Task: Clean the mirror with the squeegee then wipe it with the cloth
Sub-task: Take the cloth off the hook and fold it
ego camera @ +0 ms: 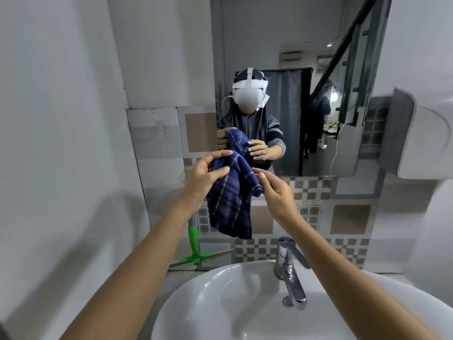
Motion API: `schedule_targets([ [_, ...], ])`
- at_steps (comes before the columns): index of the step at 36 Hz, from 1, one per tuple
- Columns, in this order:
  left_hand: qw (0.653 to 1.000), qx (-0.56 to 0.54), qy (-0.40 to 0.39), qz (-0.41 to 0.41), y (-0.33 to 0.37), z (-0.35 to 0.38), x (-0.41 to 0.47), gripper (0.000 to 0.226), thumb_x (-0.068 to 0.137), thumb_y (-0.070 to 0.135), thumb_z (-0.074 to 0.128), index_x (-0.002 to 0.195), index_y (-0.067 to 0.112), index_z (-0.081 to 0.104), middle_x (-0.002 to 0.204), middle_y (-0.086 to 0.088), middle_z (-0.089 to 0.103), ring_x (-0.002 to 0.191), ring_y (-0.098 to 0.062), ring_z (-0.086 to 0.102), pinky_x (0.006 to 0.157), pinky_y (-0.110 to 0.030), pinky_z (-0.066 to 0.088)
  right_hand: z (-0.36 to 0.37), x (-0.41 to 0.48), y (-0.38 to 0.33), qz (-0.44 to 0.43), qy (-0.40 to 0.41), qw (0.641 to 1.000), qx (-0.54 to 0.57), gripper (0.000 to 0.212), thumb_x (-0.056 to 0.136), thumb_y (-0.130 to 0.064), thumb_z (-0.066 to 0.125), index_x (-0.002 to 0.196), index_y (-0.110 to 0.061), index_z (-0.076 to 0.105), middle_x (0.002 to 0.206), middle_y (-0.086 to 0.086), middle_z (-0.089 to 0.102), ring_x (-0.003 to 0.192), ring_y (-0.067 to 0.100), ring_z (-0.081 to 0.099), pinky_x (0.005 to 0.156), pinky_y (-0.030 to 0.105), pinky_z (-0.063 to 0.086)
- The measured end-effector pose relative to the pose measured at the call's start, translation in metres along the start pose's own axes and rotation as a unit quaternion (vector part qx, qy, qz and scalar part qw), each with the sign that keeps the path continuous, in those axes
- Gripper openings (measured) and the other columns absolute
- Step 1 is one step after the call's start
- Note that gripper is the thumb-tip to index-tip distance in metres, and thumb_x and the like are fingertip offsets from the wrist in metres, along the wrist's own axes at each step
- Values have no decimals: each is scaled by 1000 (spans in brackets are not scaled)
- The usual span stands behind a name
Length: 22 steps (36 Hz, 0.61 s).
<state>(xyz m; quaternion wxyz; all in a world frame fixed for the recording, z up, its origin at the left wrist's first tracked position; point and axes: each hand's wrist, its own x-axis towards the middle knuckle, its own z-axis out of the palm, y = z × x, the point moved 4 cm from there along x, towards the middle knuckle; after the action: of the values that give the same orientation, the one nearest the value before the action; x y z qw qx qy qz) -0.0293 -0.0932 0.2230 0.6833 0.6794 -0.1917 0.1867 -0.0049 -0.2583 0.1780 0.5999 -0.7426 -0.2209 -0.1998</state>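
A dark blue checked cloth hangs bunched in front of the mirror's lower edge, above the sink. My left hand grips its upper left part between thumb and fingers. My right hand touches the cloth's right edge with loosely spread fingers; whether it grips is unclear. The wall mirror reflects a person holding the cloth. The green-handled squeegee leans upright against the tiled wall on the counter at the left, its blade on the ledge, untouched.
A white basin lies below my arms, with a chrome tap at its back right. A white wall-mounted dispenser juts out right of the mirror. Patterned tiles cover the wall below the mirror.
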Motion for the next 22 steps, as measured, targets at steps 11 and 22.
schedule_targets([
  [11, 999, -41, 26, 12, -3, 0, 0, 31, 82, 2, 63, 109, 18, 63, 114, -6, 64, 103, -18, 63, 81, -26, 53, 6, -11, -19, -59, 8, 998, -11, 46, 86, -29, 63, 130, -23, 49, 108, -14, 59, 103, 2, 56, 85, 16, 48],
  [22, 996, 76, -46, -22, -11, -34, -1, 23, 82, 2, 64, 98, 18, 67, 95, -1, 69, 82, -12, 67, 69, -25, 57, -5, 7, -15, -66, 12, 993, -101, 25, 85, -7, 63, 109, -14, 67, 102, -1, 67, 95, 15, 60, 84, 30, 52],
])
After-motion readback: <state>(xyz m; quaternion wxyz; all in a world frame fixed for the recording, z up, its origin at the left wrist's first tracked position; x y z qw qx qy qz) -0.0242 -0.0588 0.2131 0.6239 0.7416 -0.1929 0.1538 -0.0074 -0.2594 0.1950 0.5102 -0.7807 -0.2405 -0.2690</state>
